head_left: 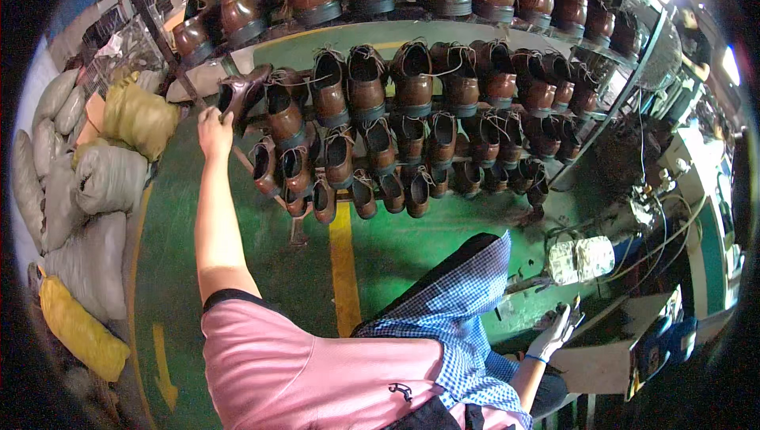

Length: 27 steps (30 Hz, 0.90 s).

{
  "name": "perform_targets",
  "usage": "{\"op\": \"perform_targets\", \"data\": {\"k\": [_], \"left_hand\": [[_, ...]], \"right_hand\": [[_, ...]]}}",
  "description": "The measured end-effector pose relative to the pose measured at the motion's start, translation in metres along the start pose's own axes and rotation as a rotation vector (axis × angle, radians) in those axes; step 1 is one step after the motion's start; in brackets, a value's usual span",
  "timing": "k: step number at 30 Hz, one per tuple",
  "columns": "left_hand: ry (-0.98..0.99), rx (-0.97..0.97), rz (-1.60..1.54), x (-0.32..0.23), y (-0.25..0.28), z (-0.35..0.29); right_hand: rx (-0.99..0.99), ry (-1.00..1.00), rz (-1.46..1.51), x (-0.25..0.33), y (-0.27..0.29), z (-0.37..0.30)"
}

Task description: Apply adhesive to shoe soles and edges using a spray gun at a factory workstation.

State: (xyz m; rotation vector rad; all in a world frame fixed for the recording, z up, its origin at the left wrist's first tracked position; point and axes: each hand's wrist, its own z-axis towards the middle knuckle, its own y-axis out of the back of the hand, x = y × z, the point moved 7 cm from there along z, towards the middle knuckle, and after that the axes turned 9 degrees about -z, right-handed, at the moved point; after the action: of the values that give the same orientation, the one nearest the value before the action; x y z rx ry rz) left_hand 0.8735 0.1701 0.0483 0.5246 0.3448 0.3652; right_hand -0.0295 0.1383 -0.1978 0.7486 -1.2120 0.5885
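My left hand (214,131), bare, is stretched out to the left end of a shoe rack. Its fingers close on the near end of a brown leather shoe (242,91), which lies turned sideways compared with its neighbours. Beside it stands another brown lace-up shoe (285,111), heel toward me. My right hand (553,333) wears a white glove and is held low at the right, near a workbench (606,357). Its fingers are curled around something small and dark, too unclear to name.
Rows of brown shoes (413,82) fill the tiered rack, its metal post (633,82) at the right. Stuffed sacks (111,181) line the left side. A pale wrapped pad (582,260) and hanging cables (661,248) are at the right. Green floor (277,287) carries yellow lines.
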Motion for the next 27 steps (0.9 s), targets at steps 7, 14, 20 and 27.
{"op": "perform_targets", "data": {"k": [7, 14, 20, 27], "left_hand": [[0.246, 0.110, 0.322, -0.044, -0.027, 0.019], [-0.158, 0.513, -0.284, -0.121, -0.009, -0.016], [-0.234, 0.340, -0.296, -0.144, 0.032, -0.030], [0.162, 0.249, -1.185, -0.256, 0.124, -0.092]], "right_hand": [[-0.083, -0.015, 0.092, 0.025, -0.008, -0.010], [-0.021, -0.183, 0.057, 0.042, -0.003, -0.023], [0.041, -0.344, 0.205, 0.019, -0.023, -0.003], [0.095, -0.296, 0.392, 0.014, -0.036, 0.000]]}}
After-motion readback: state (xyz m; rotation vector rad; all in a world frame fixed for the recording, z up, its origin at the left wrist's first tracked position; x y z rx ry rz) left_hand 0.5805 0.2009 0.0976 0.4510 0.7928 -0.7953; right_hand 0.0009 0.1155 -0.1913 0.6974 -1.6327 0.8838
